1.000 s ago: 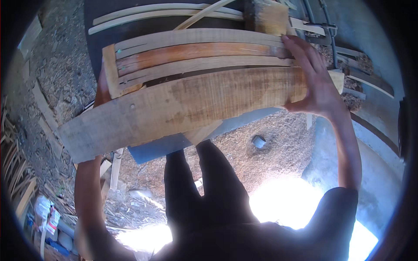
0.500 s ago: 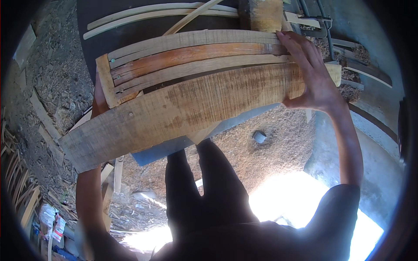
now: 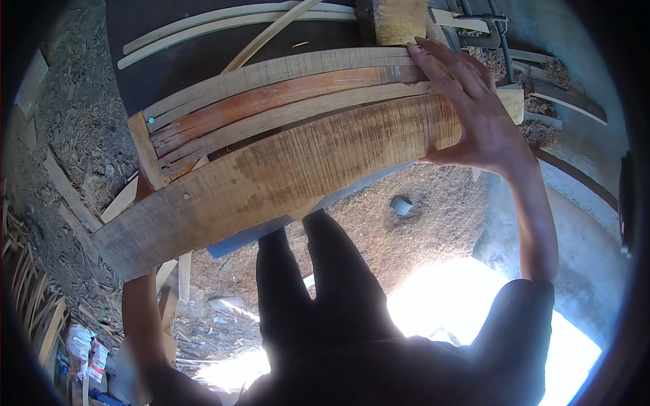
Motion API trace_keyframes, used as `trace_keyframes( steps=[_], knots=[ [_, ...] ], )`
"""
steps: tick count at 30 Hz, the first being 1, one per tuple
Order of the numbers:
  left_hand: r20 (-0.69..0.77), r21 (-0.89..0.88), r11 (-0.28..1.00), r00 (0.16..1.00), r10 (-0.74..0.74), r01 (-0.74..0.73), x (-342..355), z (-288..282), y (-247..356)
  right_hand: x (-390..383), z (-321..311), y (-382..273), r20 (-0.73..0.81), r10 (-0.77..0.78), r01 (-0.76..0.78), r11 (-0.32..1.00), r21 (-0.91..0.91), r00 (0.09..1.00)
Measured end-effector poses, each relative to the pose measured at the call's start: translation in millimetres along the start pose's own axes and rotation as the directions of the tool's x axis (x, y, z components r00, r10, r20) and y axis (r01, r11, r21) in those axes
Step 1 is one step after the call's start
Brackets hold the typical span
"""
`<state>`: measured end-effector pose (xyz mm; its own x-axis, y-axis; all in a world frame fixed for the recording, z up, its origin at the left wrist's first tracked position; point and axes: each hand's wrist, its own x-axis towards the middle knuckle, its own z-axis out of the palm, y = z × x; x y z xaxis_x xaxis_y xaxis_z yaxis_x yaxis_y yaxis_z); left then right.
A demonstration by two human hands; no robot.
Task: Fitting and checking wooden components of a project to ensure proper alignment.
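Across in front of me lies a long wooden piece made of a wide board [image 3: 291, 159], narrow slats [image 3: 277, 93] behind it and a short end block [image 3: 146, 149] at the left. The middle slat is reddish; small green screw heads show by the end block. My right hand [image 3: 477, 115] spans the piece near its right end, thumb at the near edge and fingers over the far slat. My left hand [image 3: 144, 188] is at the left end, mostly behind the board; its fingers are hidden.
Pale strips [image 3: 237, 30] lie on the dark bench top [image 3: 196, 74], beside a wood block [image 3: 393, 20]. At the far right is a metal clamp [image 3: 487, 30]. A blue edge [image 3: 244, 240] shows under the board. Sawdust and a grey cup-like object [image 3: 401, 205] are on the floor.
The wooden piece has shifted a little left, its left end coming nearer to me. Both hands have moved with it, and the whole view has shifted slightly.
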<state>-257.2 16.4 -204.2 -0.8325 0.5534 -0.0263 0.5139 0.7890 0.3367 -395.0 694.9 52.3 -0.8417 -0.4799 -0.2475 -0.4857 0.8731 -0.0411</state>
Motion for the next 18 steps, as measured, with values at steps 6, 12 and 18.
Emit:
trace_keyframes(
  steps=[6, 12, 18],
  knots=[
    [0.048, 0.091, 0.993, 0.996, -0.074, 0.070, 147.0, 24.5, 33.6, -3.9, 8.0, -6.2, -0.095, 0.000, -0.002, 1.000, -0.030, 0.995],
    [0.058, 0.133, 0.990, 0.996, -0.063, 0.055, 176.7, 16.3, 34.8, -22.5, 12.6, -17.7, -0.256, -0.021, 0.001, 0.997, -0.077, 0.966],
    [0.116, 0.160, 0.987, 0.993, -0.003, -0.016, 131.6, -11.0, 30.8, -59.3, 48.0, -61.6, -0.469, 0.058, -0.110, 0.990, -0.084, 0.881]
  ],
)
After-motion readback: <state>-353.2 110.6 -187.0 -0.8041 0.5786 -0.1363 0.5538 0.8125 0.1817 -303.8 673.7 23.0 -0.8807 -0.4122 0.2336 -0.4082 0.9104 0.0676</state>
